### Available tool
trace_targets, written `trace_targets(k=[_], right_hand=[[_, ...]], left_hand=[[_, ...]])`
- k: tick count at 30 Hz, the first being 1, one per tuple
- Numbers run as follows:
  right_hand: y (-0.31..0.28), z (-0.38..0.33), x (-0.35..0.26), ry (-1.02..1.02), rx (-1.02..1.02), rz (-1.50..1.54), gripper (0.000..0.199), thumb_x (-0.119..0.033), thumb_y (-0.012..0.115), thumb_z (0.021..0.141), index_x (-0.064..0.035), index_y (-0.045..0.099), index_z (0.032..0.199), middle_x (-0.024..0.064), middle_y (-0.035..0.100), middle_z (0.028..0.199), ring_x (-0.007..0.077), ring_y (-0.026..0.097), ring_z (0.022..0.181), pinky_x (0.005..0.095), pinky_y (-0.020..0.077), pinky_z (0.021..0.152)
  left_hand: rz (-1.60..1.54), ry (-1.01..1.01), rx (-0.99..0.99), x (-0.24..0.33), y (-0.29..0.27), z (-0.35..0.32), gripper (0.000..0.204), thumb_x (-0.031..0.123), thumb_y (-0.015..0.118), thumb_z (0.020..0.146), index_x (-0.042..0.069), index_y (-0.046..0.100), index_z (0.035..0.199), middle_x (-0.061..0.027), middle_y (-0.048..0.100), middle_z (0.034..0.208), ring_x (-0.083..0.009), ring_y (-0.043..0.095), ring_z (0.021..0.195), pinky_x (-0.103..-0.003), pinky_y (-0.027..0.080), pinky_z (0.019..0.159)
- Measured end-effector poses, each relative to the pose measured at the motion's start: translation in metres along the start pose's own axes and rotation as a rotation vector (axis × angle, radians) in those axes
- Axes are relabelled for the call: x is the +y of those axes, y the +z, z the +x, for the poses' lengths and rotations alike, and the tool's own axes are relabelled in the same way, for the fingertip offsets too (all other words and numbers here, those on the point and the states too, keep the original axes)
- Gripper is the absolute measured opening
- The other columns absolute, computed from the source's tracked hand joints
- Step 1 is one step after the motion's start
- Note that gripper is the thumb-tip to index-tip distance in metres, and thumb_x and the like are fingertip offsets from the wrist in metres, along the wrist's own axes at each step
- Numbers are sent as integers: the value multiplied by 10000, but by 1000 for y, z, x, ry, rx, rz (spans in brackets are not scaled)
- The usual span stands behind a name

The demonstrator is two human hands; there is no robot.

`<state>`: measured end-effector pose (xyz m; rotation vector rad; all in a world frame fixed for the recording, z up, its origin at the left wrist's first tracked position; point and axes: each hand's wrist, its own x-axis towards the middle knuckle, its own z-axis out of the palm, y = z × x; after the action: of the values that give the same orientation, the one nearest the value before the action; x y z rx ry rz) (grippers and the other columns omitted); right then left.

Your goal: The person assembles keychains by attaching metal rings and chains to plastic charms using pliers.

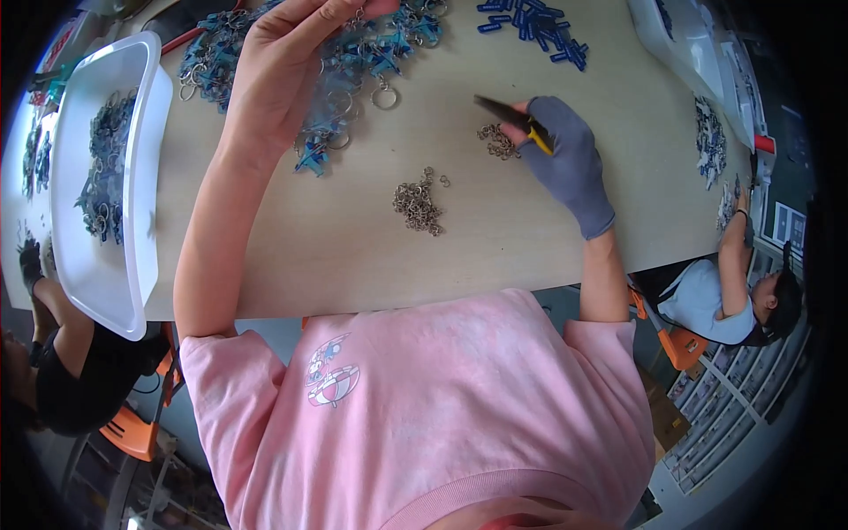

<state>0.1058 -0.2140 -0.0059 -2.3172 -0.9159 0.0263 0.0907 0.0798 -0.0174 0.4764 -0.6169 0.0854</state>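
My bare left hand (281,75) is raised at the top edge over a heap of blue airplane-shaped keychains (216,66) with metal split rings. Its thumb and fingers pinch a small metal keychain part, only partly in view. Pliers (502,110) with dark jaws and yellow on the handle are held in my right hand (570,155), which wears a grey glove with bare fingertips. The jaws point left, and I cannot tell whether they grip anything. Just below them lies a small pile of short metal chain links (496,141). A larger pile of links (417,208) sits nearer to me.
On the left stands a white plastic tub (148,177) with keychains inside. Several dark blue small pieces (539,34) lie at the far side. A translucent bin (693,62) is at the far right. People work at both sides, one beside more small parts (709,146).
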Motion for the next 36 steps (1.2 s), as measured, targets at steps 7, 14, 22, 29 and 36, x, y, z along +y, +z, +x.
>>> trace_targets(k=[7, 14, 22, 29, 36], right_hand=[[1, -8, -15, -89, -58, -4, 263, -144, 743, 765, -78, 638, 997, 78, 622, 877, 293, 619, 783, 366, 495, 678], [0, -4, -21, -71, -33, 58, 211, -121, 724, 789, -32, 628, 954, 79, 623, 840, 231, 620, 759, 321, 487, 677], [-33, -4, 6, 266, 41, 399, 234, -134, 652, 907, -2, 664, 1100, -9, 638, 844, 43, 538, 772, 205, 442, 709], [-36, 0, 41, 338, 50, 210, 165, -151, 654, 905, -20, 674, 1002, -11, 647, 813, 39, 537, 754, 212, 445, 706], [-19, 55, 58, 82, 140, 140, 198, -193, 694, 871, -29, 668, 978, 48, 684, 839, 147, 638, 744, 276, 490, 696]], left_hand=[[599, -321, 499, 19, 25, -16, 248, 149, 563, 977, 25, 646, 1175, -85, 695, 1079, -117, 637, 1004, -245, 463, 912], [570, -341, 490, 17, 23, -18, 252, 160, 557, 979, 20, 645, 1169, -96, 698, 1069, -136, 646, 979, -251, 469, 920], [560, -318, 480, 14, 26, -14, 269, 165, 536, 988, -3, 621, 1180, -130, 686, 1097, -193, 642, 1076, -284, 470, 961], [602, -401, 619, 7, 48, -7, 198, 165, 616, 949, -12, 650, 1032, -127, 710, 963, -196, 685, 959, -282, 518, 880], [604, -433, 604, 1, 51, -11, 187, 160, 614, 949, -6, 653, 1025, -135, 707, 993, -205, 685, 967, -296, 531, 868]])
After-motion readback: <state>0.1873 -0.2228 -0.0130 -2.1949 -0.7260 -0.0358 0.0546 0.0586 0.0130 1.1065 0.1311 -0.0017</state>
